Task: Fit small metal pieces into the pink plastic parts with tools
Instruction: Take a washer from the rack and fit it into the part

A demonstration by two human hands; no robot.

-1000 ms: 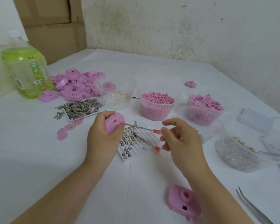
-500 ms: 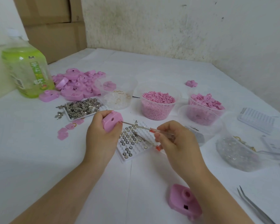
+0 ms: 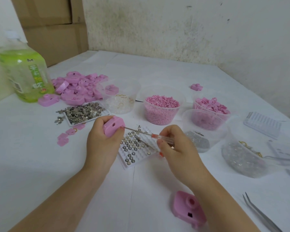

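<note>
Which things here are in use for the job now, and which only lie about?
In use: left hand, pink part, right hand, screwdriver, white tray of metal discs.
Lying about: green bottle, tweezers, cardboard boxes.

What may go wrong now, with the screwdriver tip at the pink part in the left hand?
The screwdriver, held by the right hand, touches the pink part close to the fingers of the left hand; a slip might jab them. The work happens above the white tray of metal discs; a bump might scatter them. The right forearm lies beside a loose pink part and might knock it.
</note>
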